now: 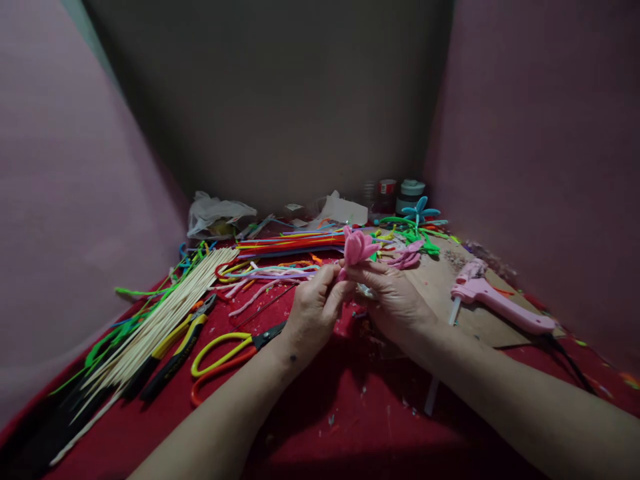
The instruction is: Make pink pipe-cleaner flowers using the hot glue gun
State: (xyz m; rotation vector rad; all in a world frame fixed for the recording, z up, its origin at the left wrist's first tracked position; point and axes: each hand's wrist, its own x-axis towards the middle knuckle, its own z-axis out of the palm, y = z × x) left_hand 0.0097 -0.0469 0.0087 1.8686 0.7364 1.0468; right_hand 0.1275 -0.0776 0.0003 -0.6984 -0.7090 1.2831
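A pink pipe-cleaner flower (358, 246) with looped petals stands upright between my two hands, above the red cloth (345, 427). My left hand (315, 300) is closed, its thumb and fingers pinching the base of the flower. From the other side my right hand (390, 293) is closed on it too, fingers at the lower petals. The fingertips hide the bottom of the flower. Just behind my right hand lies another pink pipe-cleaner piece (407, 256).
Scissors (225, 353), pliers (183, 340) and wooden sticks (165, 320) lie at the left. Bundled pipe cleaners (290, 245) stretch behind my hands. On cardboard (430, 283) at the right rests a pink glue gun (500, 300). A lidded jar (411, 193) and plastic bag (217, 213) stand at the back.
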